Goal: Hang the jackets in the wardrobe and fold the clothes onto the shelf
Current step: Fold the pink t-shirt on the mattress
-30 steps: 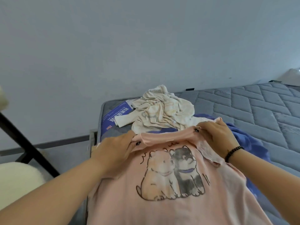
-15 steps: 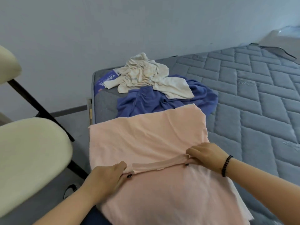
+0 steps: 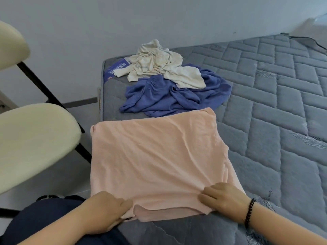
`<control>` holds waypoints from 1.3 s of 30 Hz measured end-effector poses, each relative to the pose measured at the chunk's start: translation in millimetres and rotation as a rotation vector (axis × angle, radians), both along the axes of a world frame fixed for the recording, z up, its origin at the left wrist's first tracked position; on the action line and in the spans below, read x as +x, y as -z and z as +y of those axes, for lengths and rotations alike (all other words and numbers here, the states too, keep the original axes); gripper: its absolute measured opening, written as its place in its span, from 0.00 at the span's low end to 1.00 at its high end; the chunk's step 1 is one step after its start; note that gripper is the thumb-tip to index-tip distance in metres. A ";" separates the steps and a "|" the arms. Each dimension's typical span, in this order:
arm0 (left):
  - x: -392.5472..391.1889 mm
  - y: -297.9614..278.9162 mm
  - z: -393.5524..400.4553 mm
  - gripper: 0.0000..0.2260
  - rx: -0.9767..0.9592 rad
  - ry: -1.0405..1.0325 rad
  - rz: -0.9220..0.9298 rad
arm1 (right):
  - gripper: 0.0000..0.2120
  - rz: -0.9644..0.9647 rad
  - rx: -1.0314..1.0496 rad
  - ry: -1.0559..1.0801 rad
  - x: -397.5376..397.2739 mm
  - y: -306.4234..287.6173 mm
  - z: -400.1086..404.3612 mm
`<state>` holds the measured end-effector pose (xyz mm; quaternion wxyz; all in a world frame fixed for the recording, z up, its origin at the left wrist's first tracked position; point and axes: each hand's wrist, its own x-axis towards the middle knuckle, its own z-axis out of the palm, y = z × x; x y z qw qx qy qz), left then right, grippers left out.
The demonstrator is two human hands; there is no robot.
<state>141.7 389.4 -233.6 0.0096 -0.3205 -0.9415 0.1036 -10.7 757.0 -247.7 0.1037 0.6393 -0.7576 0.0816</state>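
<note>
Now both hands, left [image 3: 104, 212] and right [image 3: 224, 198], pinching pink shirt's [image 3: 155, 156] near edge, length running away.

Bare forearms, no sleeves visible.
Right hand [image 3: 224, 198] wrist wears a dark beaded bracelet [image 3: 249, 213]; left hand [image 3: 104, 211] has nothing on it; dark navy trousers [image 3: 44, 220] on the lap.

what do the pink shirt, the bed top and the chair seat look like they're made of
Pink shirt: thin, soft knit, probably cotton jersey; matte, with fine creases, lying limp.
Mattress: grey woven cover, padded; stitched quilt lines puff it into blocks, and it has a slight sheen.
Chair seat: smooth cream surface, maybe plastic or faux leather; no weave shows, so it is hard to tell. Its legs look like black-painted metal.
</note>
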 end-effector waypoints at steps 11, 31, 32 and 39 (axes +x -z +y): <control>14.5 -11.6 31.9 0.17 0.236 -0.124 -0.123 | 0.15 0.020 -0.282 0.577 7.8 9.6 36.6; -85.2 28.0 237.0 0.16 0.706 -0.214 -0.012 | 0.06 -1.121 -0.441 1.077 -48.0 -27.7 13.5; -83.7 29.2 235.8 0.15 0.742 -0.221 -0.023 | 0.06 -1.121 -0.388 1.077 -53.0 -28.3 11.7; -68.7 27.2 233.6 0.12 0.887 -0.285 -0.023 | 0.07 -1.220 -0.341 1.192 -69.4 -37.9 39.4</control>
